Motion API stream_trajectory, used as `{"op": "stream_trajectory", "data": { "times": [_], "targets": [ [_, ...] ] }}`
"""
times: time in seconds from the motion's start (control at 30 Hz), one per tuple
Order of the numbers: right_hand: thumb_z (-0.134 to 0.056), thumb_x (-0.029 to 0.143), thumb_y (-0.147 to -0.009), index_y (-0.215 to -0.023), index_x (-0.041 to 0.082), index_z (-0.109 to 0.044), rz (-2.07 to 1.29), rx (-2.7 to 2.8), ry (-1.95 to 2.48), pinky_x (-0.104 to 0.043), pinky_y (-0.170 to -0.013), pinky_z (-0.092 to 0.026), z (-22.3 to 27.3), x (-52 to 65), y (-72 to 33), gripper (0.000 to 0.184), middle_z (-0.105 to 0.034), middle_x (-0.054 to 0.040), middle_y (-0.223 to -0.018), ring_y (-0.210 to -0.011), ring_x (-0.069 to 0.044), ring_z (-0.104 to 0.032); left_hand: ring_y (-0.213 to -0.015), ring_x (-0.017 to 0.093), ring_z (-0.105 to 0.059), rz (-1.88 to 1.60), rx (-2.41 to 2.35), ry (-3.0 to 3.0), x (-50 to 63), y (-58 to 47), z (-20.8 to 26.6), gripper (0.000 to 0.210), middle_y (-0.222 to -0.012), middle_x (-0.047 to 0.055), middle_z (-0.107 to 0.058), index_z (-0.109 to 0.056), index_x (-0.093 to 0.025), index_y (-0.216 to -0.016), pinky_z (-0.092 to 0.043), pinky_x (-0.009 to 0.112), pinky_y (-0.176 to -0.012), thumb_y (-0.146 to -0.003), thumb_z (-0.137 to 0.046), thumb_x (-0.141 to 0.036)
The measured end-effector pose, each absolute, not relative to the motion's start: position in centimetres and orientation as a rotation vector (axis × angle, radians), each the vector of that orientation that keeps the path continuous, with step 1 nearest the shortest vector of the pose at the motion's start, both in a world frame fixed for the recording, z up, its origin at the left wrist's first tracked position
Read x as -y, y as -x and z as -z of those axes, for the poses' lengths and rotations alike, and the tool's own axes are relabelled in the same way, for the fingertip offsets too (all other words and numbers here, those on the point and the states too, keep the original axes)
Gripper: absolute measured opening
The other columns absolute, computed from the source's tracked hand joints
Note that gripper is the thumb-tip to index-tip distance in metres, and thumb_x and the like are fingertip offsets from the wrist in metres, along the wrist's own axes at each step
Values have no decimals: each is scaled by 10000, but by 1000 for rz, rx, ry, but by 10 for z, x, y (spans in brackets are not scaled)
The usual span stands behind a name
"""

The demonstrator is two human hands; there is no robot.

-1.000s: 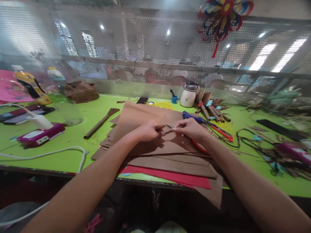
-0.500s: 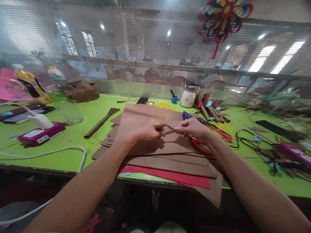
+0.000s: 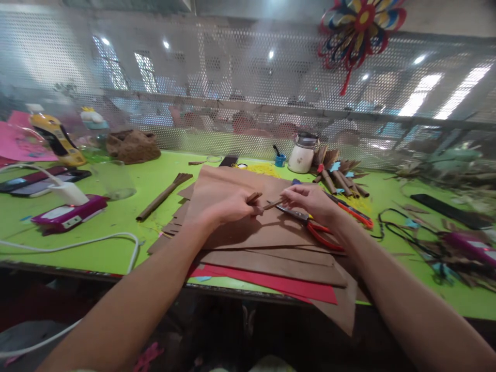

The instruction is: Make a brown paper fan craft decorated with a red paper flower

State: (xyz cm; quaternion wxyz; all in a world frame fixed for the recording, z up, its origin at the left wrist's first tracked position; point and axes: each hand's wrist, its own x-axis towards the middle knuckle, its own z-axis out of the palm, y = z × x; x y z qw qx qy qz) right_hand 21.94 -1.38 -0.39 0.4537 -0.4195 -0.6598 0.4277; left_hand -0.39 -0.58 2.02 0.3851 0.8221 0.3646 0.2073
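My left hand (image 3: pixel 234 204) is closed around a small folded piece of brown paper (image 3: pixel 254 197), above a large brown paper sheet (image 3: pixel 228 181). A thin brown paper strip (image 3: pixel 273 204) spans the gap between my two hands. The fingertips of my right hand (image 3: pixel 306 200) pinch the strip's right end. Under my right hand lies a red-handled tool (image 3: pixel 323 236), scissors or pliers, its metal tip pointing left. To the left, apart from my hands, lies a rolled brown paper stick (image 3: pixel 158 201) with a fringed end.
A red sheet (image 3: pixel 271 283) sticks out below the brown paper at the table's front edge. Box cutter (image 3: pixel 354 213), paper bundles (image 3: pixel 341 181), kettle-like jar (image 3: pixel 302 155) and blue pot (image 3: pixel 279 159) stand or lie behind. Purple power strip (image 3: pixel 70 213) and white cable (image 3: pixel 104 237) are left.
My right fingers have shifted slightly up and right, and the thin strip between my hands now shows more plainly. The red-handled tool's metal part is more exposed. My left hand has barely moved.
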Motion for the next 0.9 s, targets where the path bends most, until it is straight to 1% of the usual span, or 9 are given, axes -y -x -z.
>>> {"op": "stream_trajectory", "data": {
  "times": [0.07,0.13,0.23,0.3,0.37,0.47,0.57,0.77,0.9],
  "targets": [
    [-643,469,-705,-802,137,-672,-1036,1606,1005,-279,-673,-490,3,14,-218,347,-655,-48,-748,-695,-141,-596,-628,113,-484,-526,-906,-2082,5,3,-19,130,-648,-22,-540,-541,-146,-724,-368,243,-608,-709,-548,-275],
    [-569,520,-749,-794,137,-669,-1051,1516,950,-312,-704,-498,2,14,-218,399,-655,-62,-752,-729,-163,-610,-628,113,-485,-522,-873,-2054,4,3,-18,136,-650,-16,-544,-543,-138,-722,-368,243,-605,-710,-550,-274],
    [-513,544,-775,-833,144,-665,-1002,1510,966,-324,-701,-498,1,15,-217,432,-663,-71,-775,-759,-183,-620,-627,112,-491,-541,-838,-2019,3,2,-14,141,-658,-7,-556,-543,-134,-706,-372,244,-605,-708,-556,-274],
    [-587,483,-743,-859,152,-676,-866,1726,1054,-297,-685,-484,1,18,-213,362,-677,-62,-801,-754,-182,-618,-615,108,-486,-549,-826,-2031,4,2,-11,131,-653,-9,-551,-541,-142,-699,-370,240,-592,-722,-540,-270],
    [-634,395,-720,-822,150,-699,-703,1991,1103,-269,-657,-461,1,23,-206,274,-687,-52,-775,-716,-172,-609,-596,107,-472,-534,-819,-2061,7,1,-11,129,-630,-11,-537,-549,-149,-701,-360,237,-570,-742,-517,-267],
    [-607,318,-735,-743,129,-719,-605,2179,1104,-248,-587,-425,1,28,-197,220,-678,-44,-669,-628,-152,-579,-584,110,-454,-496,-821,-2165,12,-2,-14,115,-617,-4,-539,-582,-148,-695,-337,235,-550,-730,-525,-242],
    [-599,317,-734,-738,110,-726,-682,2152,1134,-234,-525,-391,0,28,-197,243,-664,-42,-623,-568,-135,-544,-610,118,-464,-511,-806,-2250,16,-6,-19,89,-633,0,-566,-619,-154,-727,-333,230,-560,-700,-547,-198],
    [-635,371,-701,-709,107,-715,-798,2041,1195,-222,-463,-336,-1,24,-212,276,-615,-24,-546,-493,-107,-487,-593,108,-453,-516,-804,-2258,13,-6,-14,126,-637,-6,-558,-608,-156,-740,-333,230,-562,-742,-501,-223],
    [-662,403,-675,-636,114,-685,-897,1924,1153,-230,-493,-359,-6,19,-227,292,-604,-22,-532,-497,-105,-488,-607,104,-467,-539,-804,-2114,7,-3,-7,133,-649,-9,-537,-563,-151,-718,-345,233,-586,-763,-492,-254]
  ]
}}
